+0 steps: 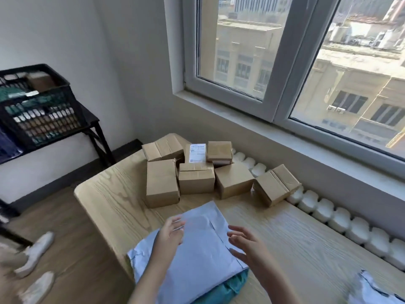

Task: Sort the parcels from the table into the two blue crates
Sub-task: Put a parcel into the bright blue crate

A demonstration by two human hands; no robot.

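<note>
A pale blue-grey mailer bag [201,255] lies on the near part of the wooden table [306,249], on top of a teal bag [228,288]. My left hand [169,233] hovers over its left side with fingers spread. My right hand [245,244] hovers at its right edge, fingers straight; neither hand grips anything. Behind the bag sits a cluster of several brown cardboard boxes [197,178], one bearing a white label [198,152]. A dark crate [37,104] holding parcels stands on a black stand at the far left.
A white radiator [335,218] runs along the table's far edge under the window sill. Another crumpled pale bag [370,290] shows at the bottom right. Two white shoes [35,255] stand on the wooden floor to the left of the table.
</note>
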